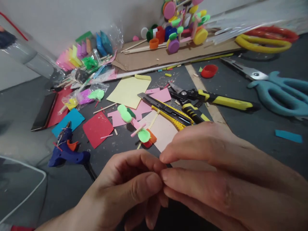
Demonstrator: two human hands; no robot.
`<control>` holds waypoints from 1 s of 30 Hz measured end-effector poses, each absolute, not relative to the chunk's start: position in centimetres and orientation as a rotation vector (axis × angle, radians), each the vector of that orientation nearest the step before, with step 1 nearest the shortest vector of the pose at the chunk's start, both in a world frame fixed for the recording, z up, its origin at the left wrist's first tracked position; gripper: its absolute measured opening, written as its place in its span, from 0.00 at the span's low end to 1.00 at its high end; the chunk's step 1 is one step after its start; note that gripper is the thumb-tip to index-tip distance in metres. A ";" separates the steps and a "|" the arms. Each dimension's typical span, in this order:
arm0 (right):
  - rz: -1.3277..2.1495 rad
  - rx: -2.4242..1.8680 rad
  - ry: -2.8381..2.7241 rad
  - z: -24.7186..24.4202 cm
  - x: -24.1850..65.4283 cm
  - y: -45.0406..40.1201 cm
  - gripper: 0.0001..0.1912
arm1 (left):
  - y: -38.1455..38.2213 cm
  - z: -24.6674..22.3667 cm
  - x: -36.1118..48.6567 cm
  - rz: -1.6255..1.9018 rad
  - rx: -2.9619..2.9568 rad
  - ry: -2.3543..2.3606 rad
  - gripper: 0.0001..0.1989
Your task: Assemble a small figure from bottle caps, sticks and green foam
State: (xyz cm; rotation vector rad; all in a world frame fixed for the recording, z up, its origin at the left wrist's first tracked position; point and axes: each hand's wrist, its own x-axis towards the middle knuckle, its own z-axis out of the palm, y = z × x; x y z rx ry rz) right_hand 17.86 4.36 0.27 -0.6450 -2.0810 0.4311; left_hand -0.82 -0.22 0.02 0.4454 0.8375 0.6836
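My left hand [130,186] is closed in a pinch at the bottom centre, thumb against fingertips. Its fingertips meet those of my right hand [211,170], which is also closed, fingers pressed together. Whatever lies between the fingertips is hidden. Just beyond them is a small pink stick piece [138,129] with light green clay [143,135] and an orange-red part [151,138]. A yellow utility knife [168,112] rests behind my right hand, partly on pink paper [162,95].
A blue glue gun [69,155] lies at left, near a red paper square [98,128]. Black-yellow pliers [216,101] and teal-handled scissors [279,91] lie at right. Colourful caps and sticks stand on cardboard [144,59] at the back.
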 end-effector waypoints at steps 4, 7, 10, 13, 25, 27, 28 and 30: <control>0.436 -0.728 -2.083 0.8 17.7 4.3 0.07 | -0.3 -1.1 -1.1 0.679 0.337 0.745 0.07; 0.424 -0.743 -2.119 0.7 17.8 4.4 0.09 | -0.2 -1.1 -1.0 0.673 0.314 0.795 0.08; 0.381 -0.662 -2.145 0.1 17.9 4.7 0.13 | 0.0 -0.6 -0.8 0.683 0.356 0.896 0.09; 0.412 -0.602 -2.195 -0.5 18.1 4.9 0.15 | 0.1 0.2 -0.4 0.712 0.399 1.038 0.10; 0.418 -0.627 -2.201 -0.5 18.2 4.9 0.17 | 0.3 0.0 -0.8 0.724 0.442 1.067 0.08; 0.473 -0.636 -2.214 -0.5 18.3 5.1 0.17 | 0.3 -0.1 -0.8 0.752 0.487 1.087 0.07; 0.493 -0.643 -2.213 -0.4 18.3 5.2 0.18 | 0.3 -0.1 -0.6 0.765 0.506 1.109 0.07; 0.514 -0.645 -2.198 -0.3 18.2 5.4 0.17 | 0.2 0.1 -0.3 0.768 0.555 1.166 0.06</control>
